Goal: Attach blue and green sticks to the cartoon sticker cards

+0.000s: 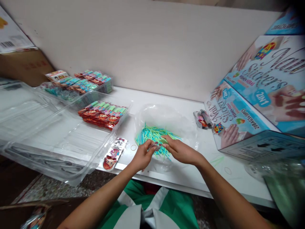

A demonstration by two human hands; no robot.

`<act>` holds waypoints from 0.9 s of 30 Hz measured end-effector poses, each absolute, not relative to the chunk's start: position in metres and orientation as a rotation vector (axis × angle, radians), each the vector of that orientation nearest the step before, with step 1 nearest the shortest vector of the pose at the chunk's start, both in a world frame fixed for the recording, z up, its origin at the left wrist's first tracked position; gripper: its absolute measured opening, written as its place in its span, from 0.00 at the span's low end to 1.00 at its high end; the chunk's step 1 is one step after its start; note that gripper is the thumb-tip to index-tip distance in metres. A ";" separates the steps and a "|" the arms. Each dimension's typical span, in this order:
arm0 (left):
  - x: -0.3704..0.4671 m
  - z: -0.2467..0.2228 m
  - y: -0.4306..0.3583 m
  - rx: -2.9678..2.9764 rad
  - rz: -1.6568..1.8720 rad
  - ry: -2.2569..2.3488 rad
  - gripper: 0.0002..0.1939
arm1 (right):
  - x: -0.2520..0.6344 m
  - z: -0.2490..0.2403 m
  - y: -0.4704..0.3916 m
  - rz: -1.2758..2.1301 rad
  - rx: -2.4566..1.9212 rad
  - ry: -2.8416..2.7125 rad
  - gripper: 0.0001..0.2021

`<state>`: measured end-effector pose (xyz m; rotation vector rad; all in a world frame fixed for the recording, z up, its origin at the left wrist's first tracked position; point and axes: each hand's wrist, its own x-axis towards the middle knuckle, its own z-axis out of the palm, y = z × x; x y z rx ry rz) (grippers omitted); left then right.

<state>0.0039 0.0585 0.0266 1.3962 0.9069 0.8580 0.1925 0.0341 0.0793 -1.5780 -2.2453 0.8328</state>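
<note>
Over a clear plastic bag (188, 122) spread on the white table, my two hands meet at the fingertips. My left hand (143, 156) is closed, pinching a small shiny packet (154, 147) mostly hidden by the fingers. My right hand (180, 150) is closed too, with a pale green piece (163, 140) between thumb and fingers. Thin green and blue sticks (150, 133) lie in a loose pile in the bag, just behind and under both hands. Left of my left hand, a flat packet (115, 153) with a red-haired cartoon figure lies on the table.
Clear plastic trays (78, 173) cover the left side. Filled packets (105, 115) stand in rows in one tray, with more packets (81, 83) behind. Small dark packets (202, 119) lie at the right, beside stacked nail sticker boxes (238, 116). A white wall (143, 51) closes the back.
</note>
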 end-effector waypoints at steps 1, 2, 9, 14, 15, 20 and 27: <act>0.005 0.026 0.058 1.410 0.863 0.879 0.11 | 0.191 0.077 0.034 0.825 -1.586 -2.260 0.09; 0.006 0.025 0.058 1.431 0.865 0.845 0.12 | 0.190 0.075 0.034 0.812 -1.599 -2.270 0.08; 0.009 0.012 0.059 1.381 0.806 0.810 0.13 | 0.185 0.076 0.033 0.810 -1.541 -2.251 0.08; 0.005 0.008 0.062 1.362 0.883 0.953 0.10 | 0.193 0.084 0.030 0.766 -1.588 -2.311 0.10; 0.004 0.009 0.062 1.398 0.885 0.967 0.10 | 0.195 0.084 0.030 0.782 -1.594 -2.334 0.10; 0.001 0.014 0.060 1.694 0.930 1.018 0.09 | 0.199 0.085 0.032 0.910 -1.565 -2.441 0.12; -0.003 0.009 0.064 2.000 1.018 0.851 0.07 | 0.196 0.089 0.033 0.885 -1.565 -2.599 0.12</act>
